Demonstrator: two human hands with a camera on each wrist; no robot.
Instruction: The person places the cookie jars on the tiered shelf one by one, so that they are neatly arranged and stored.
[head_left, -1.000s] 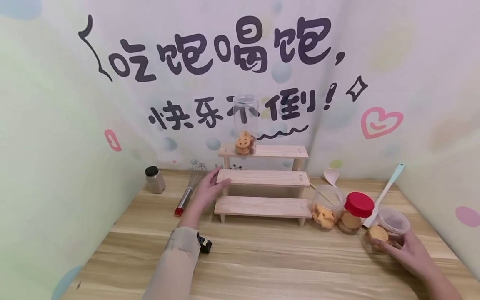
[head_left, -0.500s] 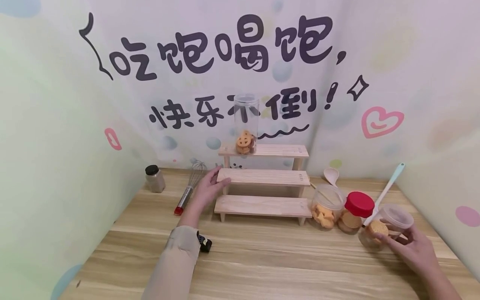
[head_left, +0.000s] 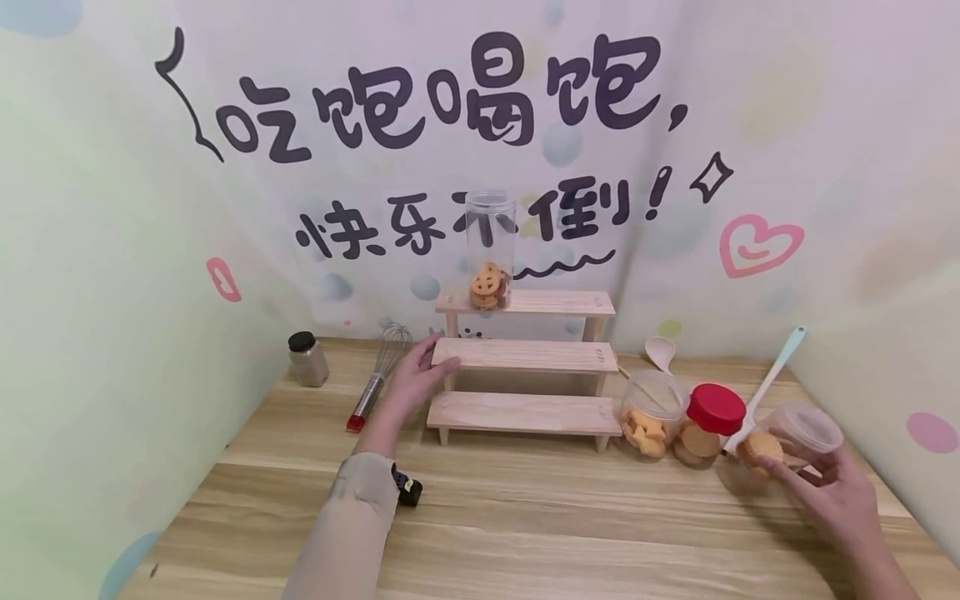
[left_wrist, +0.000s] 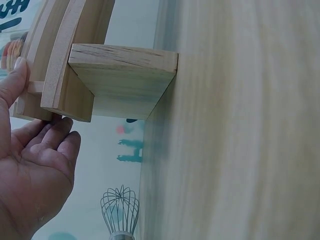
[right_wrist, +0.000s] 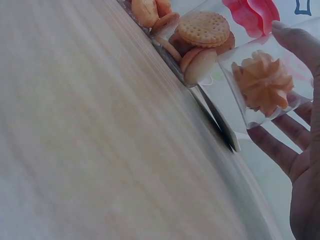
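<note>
A three-step wooden display stand (head_left: 525,354) stands upright on the table. My left hand (head_left: 412,379) grips the left end of its middle step; in the left wrist view the thumb lies along one face and the curled fingers reach the underside. My right hand (head_left: 843,500) holds a lidless clear plastic jar (head_left: 806,427) around its side, tilted and raised off the table at the right. Inside it a swirl-shaped cookie (right_wrist: 265,82) shows in the right wrist view. A tall clear jar (head_left: 490,242) with round cookies stands on the top step's left part.
Right of the stand are an open cookie jar (head_left: 651,417) and a red-lidded jar (head_left: 712,417). Behind them lie a pale spoon (head_left: 662,352) and a blue-handled spatula (head_left: 776,375). On the left are a whisk (head_left: 378,379) and a black-capped bottle (head_left: 308,360).
My right hand has lifted the jar from the table and moved it slightly right, tilting it. The left hand stays on the stand's middle step.
</note>
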